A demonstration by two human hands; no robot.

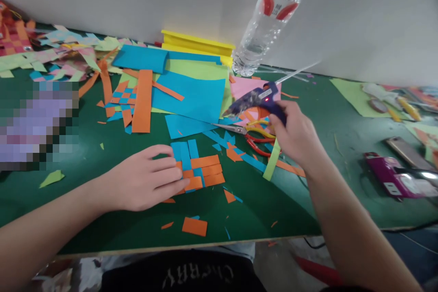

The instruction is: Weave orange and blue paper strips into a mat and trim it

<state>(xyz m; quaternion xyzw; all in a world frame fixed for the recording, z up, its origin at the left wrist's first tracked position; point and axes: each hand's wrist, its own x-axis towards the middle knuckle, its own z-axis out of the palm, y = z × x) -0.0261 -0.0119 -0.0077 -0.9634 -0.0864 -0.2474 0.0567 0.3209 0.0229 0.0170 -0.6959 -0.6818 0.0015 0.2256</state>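
Observation:
My left hand (145, 178) lies over the left part of a small woven piece of blue and orange paper strips (208, 171). Its fingers are stretched out and rest on the strips; the thumb is hidden. In my right hand (296, 134) is a dark blue hot glue gun (255, 99), gripped by its handle. A red light glows on its side, a clear glue stick (301, 69) juts from its rear, and its nozzle points left. Just below the gun lie scissors (262, 139) with red and yellow handles, blades toward the left.
A plastic water bottle (270, 23) stands at the back by the wall. Blue paper sheets (191, 96) and a folded yellow piece (198, 45) lie behind the weave. A blurred-out phone (37, 123) is at left, a purple power socket (390, 175) at right. Paper scraps litter the green table.

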